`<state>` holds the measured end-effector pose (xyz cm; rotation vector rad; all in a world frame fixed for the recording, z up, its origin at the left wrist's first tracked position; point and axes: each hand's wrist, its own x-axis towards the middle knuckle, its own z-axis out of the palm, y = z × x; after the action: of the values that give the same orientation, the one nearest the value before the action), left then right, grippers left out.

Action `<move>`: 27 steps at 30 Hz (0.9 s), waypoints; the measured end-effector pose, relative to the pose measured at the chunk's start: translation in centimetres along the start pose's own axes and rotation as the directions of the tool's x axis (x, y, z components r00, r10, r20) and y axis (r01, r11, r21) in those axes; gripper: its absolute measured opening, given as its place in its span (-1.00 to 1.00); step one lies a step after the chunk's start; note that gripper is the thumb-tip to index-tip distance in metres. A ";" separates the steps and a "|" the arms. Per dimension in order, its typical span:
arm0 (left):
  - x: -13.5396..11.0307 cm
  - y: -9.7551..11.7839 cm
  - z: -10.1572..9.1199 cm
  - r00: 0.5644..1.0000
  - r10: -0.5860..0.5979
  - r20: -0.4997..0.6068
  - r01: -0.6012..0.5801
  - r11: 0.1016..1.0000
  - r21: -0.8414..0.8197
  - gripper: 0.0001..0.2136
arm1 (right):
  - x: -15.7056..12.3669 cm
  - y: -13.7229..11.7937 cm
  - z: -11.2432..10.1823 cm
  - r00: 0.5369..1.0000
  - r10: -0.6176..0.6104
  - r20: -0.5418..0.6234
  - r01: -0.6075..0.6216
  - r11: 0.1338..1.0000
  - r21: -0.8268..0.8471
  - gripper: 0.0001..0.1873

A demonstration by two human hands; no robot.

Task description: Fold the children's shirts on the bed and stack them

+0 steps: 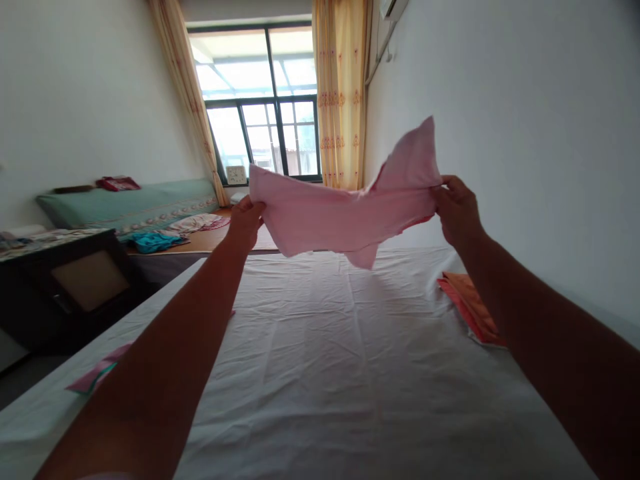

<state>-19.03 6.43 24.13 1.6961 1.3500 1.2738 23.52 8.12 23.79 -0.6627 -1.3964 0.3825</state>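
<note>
A pink shirt [330, 213] is stretched out sideways in the air between my two hands, above the bed. My left hand [245, 221] pinches its left edge, fingers closed on the cloth. At the other end, my right hand [459, 208] grips the fabric near a part that flares upward like a sleeve. Another short flap hangs below the shirt's lower edge. Under it lies the bed's wrinkled white sheet [310, 373]. Folded orange and red cloth [473, 303] rests on the sheet beside my right forearm, which partly covers it.
Pink cloth with green trim [100, 370] lies at the bed's left side, partly behind my left arm. A dark cabinet [30, 287] stands to the left. Farther back, teal clothing [155, 240] lies on another bed near the window. A white wall [540, 147] borders the right.
</note>
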 end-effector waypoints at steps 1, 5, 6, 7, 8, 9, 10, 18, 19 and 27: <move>-0.8 -0.7 -0.2 1.000 0.019 -0.013 -0.019 1.000 -0.016 -0.74 | -1.3 -0.6 -0.3 0.999 0.028 0.022 -0.029 0.999 0.025 -0.72; -6.2 -6.0 -0.5 0.998 0.061 0.019 -0.058 0.990 -0.127 -0.83 | -8.3 -0.7 -2.5 0.881 0.268 0.391 -0.260 0.963 -0.074 -0.66; -7.7 -7.6 -0.6 0.996 0.024 0.084 -0.012 0.989 -0.147 -0.82 | -10.1 -0.5 -3.2 0.798 0.340 0.497 -0.309 0.940 -0.146 -0.65; -9.1 -9.1 -0.7 0.987 -0.023 0.158 0.044 0.991 -0.128 -0.81 | -11.8 -0.2 -3.9 0.699 0.403 0.591 -0.340 0.914 -0.222 -0.65; -10.3 -10.4 -0.8 0.970 -0.056 0.236 0.077 0.994 -0.081 -0.81 | -13.2 0.2 -4.6 0.589 0.455 0.668 -0.350 0.889 -0.296 -0.66; -11.4 -11.5 -0.9 0.938 -0.083 0.336 0.092 0.996 -0.012 -0.81 | -14.5 0.5 -5.2 0.472 0.490 0.733 -0.344 0.868 -0.359 -0.67; -12.2 -12.4 -1.1 0.899 -0.105 0.425 0.088 0.994 0.059 -0.81 | -15.4 0.9 -5.7 0.371 0.508 0.778 -0.325 0.855 -0.403 -0.69; -11.8 -13.2 2.6 0.939 0.009 0.345 -0.108 0.957 0.269 -0.69 | -16.5 4.1 -2.9 0.640 0.443 0.627 -0.153 0.874 -0.461 -0.67; -11.9 -13.1 4.1 0.930 0.028 0.367 -0.142 0.947 0.287 -0.66 | -16.8 4.3 -1.6 0.640 0.414 0.648 -0.094 0.878 -0.469 -0.64; -14.9 -15.8 10.6 0.838 -0.044 0.543 -0.361 0.703 0.613 -0.47 | -21.5 9.7 2.2 0.492 0.471 0.732 0.309 0.692 -0.652 -0.43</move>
<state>-15.05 -2.24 1.92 2.4974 1.4280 0.2578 19.26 2.76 1.12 -1.3244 -2.6152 0.2206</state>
